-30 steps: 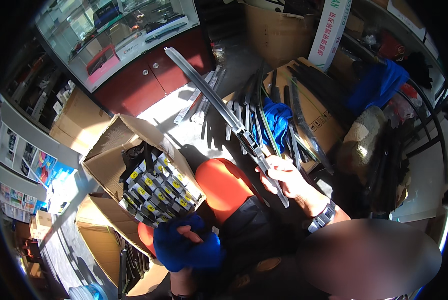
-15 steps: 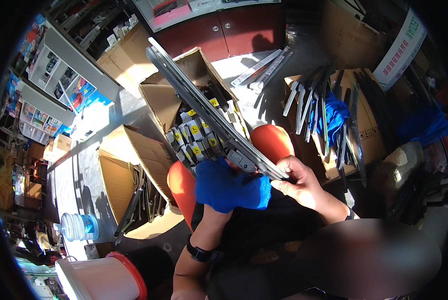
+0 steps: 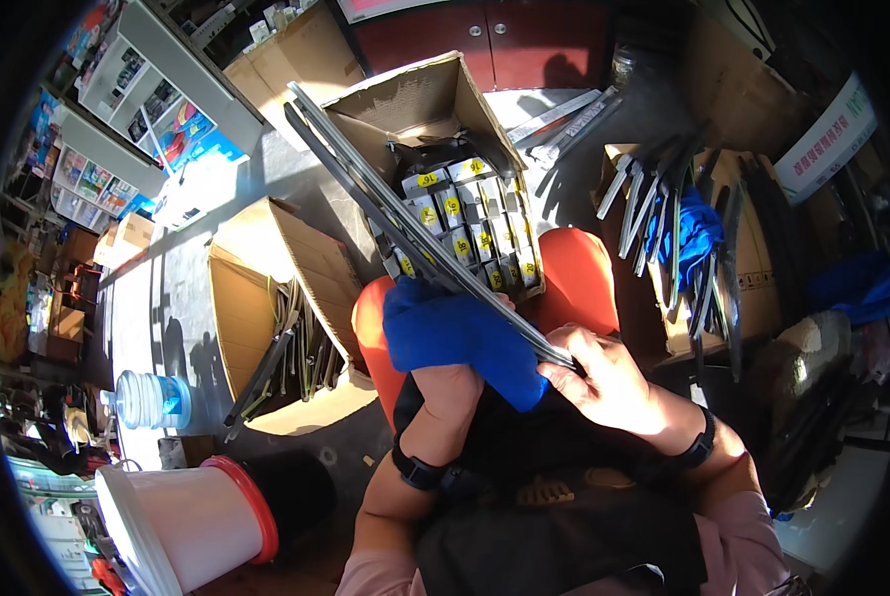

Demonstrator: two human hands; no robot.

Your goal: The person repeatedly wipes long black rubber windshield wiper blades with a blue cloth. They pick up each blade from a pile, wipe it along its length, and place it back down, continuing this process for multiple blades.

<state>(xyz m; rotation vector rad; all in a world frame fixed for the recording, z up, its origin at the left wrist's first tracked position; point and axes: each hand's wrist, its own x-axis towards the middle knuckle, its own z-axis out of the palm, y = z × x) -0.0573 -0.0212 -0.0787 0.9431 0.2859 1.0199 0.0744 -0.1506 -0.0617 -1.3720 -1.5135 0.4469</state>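
A long wiper blade (image 3: 377,201) slants across in front of me, its far end up over the open carton and its near end by my lap. My right hand (image 3: 596,375) pinches that near end between thumb and fingers. Bunched against the blade's lower half is a blue cloth (image 3: 430,326), gripped by my left hand (image 3: 451,389), whose fingers are mostly hidden by it. Beneath the blade stands the cardboard carton (image 3: 435,72), packed with rows of boxed or capped ends bearing yellow labels (image 3: 452,206).
Left of it, another carton (image 3: 228,333) holds used-looking blades. At right, more wiper blades (image 3: 653,214) and a blue cloth (image 3: 698,226) lie on cardboard. A white bucket (image 3: 181,526) with a red rim and a water bottle (image 3: 154,399) stand at left. A red cabinet (image 3: 420,48) is behind.
The view has shifted, so the cartons appear farther right. The blade has turned so its connector no longer shows, and the cloth sits differently around it. Both hands keep their grip.
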